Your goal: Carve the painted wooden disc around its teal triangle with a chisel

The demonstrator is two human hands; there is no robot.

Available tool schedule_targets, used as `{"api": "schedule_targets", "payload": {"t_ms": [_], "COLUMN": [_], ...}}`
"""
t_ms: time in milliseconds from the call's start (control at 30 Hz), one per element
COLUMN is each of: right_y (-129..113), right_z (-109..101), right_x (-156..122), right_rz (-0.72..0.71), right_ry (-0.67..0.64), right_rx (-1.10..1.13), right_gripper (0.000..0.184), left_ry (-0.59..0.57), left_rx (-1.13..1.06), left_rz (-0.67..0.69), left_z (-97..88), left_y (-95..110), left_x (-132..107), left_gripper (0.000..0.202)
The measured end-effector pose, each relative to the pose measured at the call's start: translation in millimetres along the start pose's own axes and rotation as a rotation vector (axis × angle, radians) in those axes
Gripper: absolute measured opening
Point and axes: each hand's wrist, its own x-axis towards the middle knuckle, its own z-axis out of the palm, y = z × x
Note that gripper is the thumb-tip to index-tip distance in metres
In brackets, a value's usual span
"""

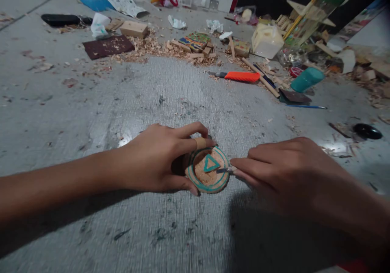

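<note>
A round wooden disc (pixel 202 175) lies flat on the grey surface in front of me. Green rings run around its rim, and a raised triangle (pixel 210 163) outlined in green stands in its hollowed middle. My left hand (pixel 170 153) grips the disc from the left, with the thumb at the near edge and bent fingers at the far edge; a tan band is around one finger. From the right, my right hand (pixel 280 169) pinches a small carving blade (pixel 224 170), its tip inside the hollow close to the triangle. Fingers hide the tool's handle.
Beyond the disc lie an orange utility knife (pixel 242 76), a teal bottle (pixel 307 79), a wooden stick (pixel 261 78) and a blue thin brush (pixel 307 107). Wood shavings (pixel 155 47), a dark sandpaper sheet (pixel 108 46) and a wooden block (pixel 134 29) are further back. A black lid (pixel 367 131) sits right.
</note>
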Motion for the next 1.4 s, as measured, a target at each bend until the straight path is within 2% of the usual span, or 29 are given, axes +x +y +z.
{"api": "schedule_targets", "payload": {"t_ms": [233, 500, 800, 1067, 1233, 1400], "right_y": [1, 1, 7, 7, 7, 12], "right_z": [1, 2, 0, -1, 0, 5], "right_x": [2, 3, 8, 11, 7, 10], "right_rz": [-0.007, -0.004, -0.112, -0.081, -0.106, -0.181], "right_ry": [-0.037, -0.005, 0.032, -0.034, 0.002, 0.098], "right_rx": [0.032, 0.053, 0.046, 0.06, 0.025, 0.018], "right_gripper": [0.021, 0.022, 0.019, 0.022, 0.023, 0.026], "left_ry": [-0.015, 0.001, -0.003, 0.01, 0.014, 0.017], "left_rx": [-0.011, -0.006, -0.007, -0.015, -0.011, -0.006], "left_rz": [-0.011, -0.005, 0.002, 0.005, 0.006, 0.015], "left_z": [-1.9, 0.7, -0.2, 0.8, 1.1, 1.4], "left_y": [1, 0, 1, 0, 0, 0], "left_x": [1, 1, 1, 0, 1, 1], "left_gripper": [0.078, 0.077, 0.076, 0.077, 0.077, 0.078]}}
